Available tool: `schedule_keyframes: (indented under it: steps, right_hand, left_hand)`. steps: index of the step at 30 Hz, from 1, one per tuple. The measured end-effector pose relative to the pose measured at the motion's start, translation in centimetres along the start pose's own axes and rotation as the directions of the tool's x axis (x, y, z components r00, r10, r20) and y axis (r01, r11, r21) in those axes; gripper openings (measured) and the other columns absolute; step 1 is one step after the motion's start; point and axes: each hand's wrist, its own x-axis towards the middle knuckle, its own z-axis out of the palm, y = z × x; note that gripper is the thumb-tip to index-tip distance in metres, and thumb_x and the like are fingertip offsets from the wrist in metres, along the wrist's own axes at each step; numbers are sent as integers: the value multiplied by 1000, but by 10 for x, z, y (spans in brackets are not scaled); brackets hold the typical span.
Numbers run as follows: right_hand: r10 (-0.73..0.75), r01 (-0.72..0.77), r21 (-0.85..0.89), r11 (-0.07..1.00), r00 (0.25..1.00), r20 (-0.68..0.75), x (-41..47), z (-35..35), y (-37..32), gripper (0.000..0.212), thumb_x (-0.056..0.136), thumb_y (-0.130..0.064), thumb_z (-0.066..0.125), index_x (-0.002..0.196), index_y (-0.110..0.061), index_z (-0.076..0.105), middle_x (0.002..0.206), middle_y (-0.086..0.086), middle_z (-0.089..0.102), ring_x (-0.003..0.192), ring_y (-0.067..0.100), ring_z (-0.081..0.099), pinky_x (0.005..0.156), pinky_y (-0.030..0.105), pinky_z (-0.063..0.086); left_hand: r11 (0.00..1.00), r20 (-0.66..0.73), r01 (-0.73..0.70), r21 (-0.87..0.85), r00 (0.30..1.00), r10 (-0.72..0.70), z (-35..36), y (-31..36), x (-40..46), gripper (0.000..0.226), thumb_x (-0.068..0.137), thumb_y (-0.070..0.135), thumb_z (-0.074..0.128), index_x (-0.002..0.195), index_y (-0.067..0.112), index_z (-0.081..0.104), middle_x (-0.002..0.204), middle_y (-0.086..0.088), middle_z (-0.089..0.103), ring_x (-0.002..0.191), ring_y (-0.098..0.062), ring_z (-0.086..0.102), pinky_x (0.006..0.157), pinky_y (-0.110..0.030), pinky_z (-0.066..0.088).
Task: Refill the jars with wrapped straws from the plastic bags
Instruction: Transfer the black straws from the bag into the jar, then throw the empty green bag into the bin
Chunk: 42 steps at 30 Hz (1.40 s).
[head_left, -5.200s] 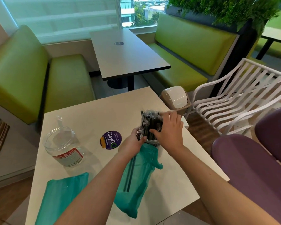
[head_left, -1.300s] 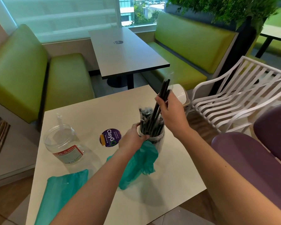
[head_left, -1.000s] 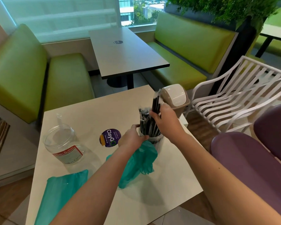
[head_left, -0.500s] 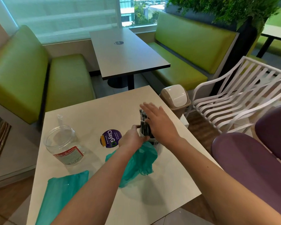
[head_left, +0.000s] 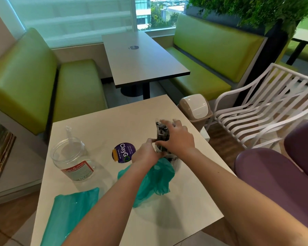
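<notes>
**Both hands at the straw jar near the right edge of the tabletop**

We see a clear plastic jar [head_left: 174, 159] standing on the cream square tabletop [head_left: 100, 128] close to its right edge, packed with black wrapped straws [head_left: 161, 134] that stick up above its rim. Our left hand [head_left: 147, 154] curls its fingers around the jar near the rim, on its left side. Our right hand [head_left: 179, 139] lies over the straws from the right with its fingers spread and fairly straight, the palm against the bundle and the fingertips over the straw tops.

A crumpled teal plastic bag [head_left: 155, 181] lies against the near side of that jar, under our left wrist, trailing towards the tabletop's near edge. A second teal plastic bag [head_left: 69, 215] lies flat at the near left corner, partly over the edge. We cannot tell what either bag holds.

Near the left edge stands a second clear plastic jar with a red and white label [head_left: 72, 159], tilted as the wide lens shows it; something clear and thin rises just behind its rim, too faint to name. Between the two jars a round purple sticker [head_left: 124, 153] reading "ClayGo" sits on the tabletop.

Beyond the far right corner stands a beige swing-lid bin [head_left: 196, 109], and beside it a white slatted chair [head_left: 261, 107].
</notes>
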Motion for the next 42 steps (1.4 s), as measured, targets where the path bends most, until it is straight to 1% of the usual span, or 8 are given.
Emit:
schedule_keyframes:
  steps: [5, 10, 15, 23, 31, 34, 38, 42]
  right_hand:
    - [-68, 76, 85, 993, 994, -86, 8, -3, 5, 48, 85, -29, 70, 128, -28, 50, 122, 4, 51, 111, 26, 51, 81, 39, 53]
    - [-107, 147, 129, 981, 955, -276, 11, -16, 3, 42, 90, -30, 64, 130, -22, 54, 133, 2, 52, 121, 22, 47, 92, 39, 51]
    - [-192, 191, 26, 981, 981, 35, -4, 1, 11, 73, 89, -46, 56, 151, -24, 25, 158, -1, 25, 146, 21, 19, 121, 44, 14]
    - [-233, 231, -86, 969, 973, -6, -7, 3, 2, 55, 102, -38, 38, 153, -23, 24, 160, -3, 23, 149, 17, 11, 120, 41, 1]
    - [-77, 174, 205, 963, 908, -411, -68, -3, -22, 18, 94, -31, 54, 107, -23, 64, 115, -3, 55, 108, 16, 41, 93, 35, 38]
    - [-12, 100, 386, 917, 974, -224, -94, 18, -32, 34, 90, -45, 57, 118, -25, 56, 114, -8, 51, 108, 10, 39, 97, 36, 41]
    - [1, -60, 523, 850, 994, 111, -106, 27, -45, 103, 58, -65, 78, 141, -28, 29, 132, -12, 40, 124, 6, 34, 108, 27, 33]
    - [46, -175, 573, 800, 972, 232, -97, 32, -55, 83, 67, -34, 82, 135, -30, 35, 123, -11, 57, 109, 13, 57, 94, 36, 50]
  left_hand:
    - [1000, 4, -1, -10, 1000, 1, 0, -2, 0, 69, 78, 65, 66, 134, 36, 37, 109, 8, 66, 90, -18, 67, 73, -39, 55]
    - [1000, 7, -6, -24, 1000, 6, -3, -2, -1, 70, 76, 66, 67, 134, 37, 38, 112, 7, 66, 91, -18, 66, 75, -41, 56]
    - [1000, 1, -14, -25, 1000, 14, -4, -1, -3, 68, 79, 64, 66, 135, 36, 38, 113, 5, 66, 94, -19, 66, 78, -42, 55]
    - [994, 23, -74, -84, 997, 76, -6, -5, -5, 74, 82, 59, 66, 145, 35, 35, 121, 4, 66, 104, -19, 64, 83, -43, 56]
    - [912, -13, -26, -410, 1000, 23, -32, -22, -14, 31, 90, 46, 64, 111, 22, 63, 108, 2, 67, 88, -12, 60, 73, -29, 50]
    - [857, -30, -36, -513, 999, 24, -40, -31, -17, 28, 92, 39, 63, 107, 16, 69, 105, 0, 70, 91, -14, 62, 78, -28, 48]
    - [757, 9, -16, -653, 1000, 29, -43, -43, -22, 20, 90, 37, 67, 102, 21, 70, 105, -3, 72, 95, -16, 67, 91, -35, 53]
    - [591, 83, 21, -806, 993, 78, -49, -48, -39, 31, 85, 41, 72, 109, 21, 69, 112, -6, 71, 102, -19, 68, 95, -38, 54]
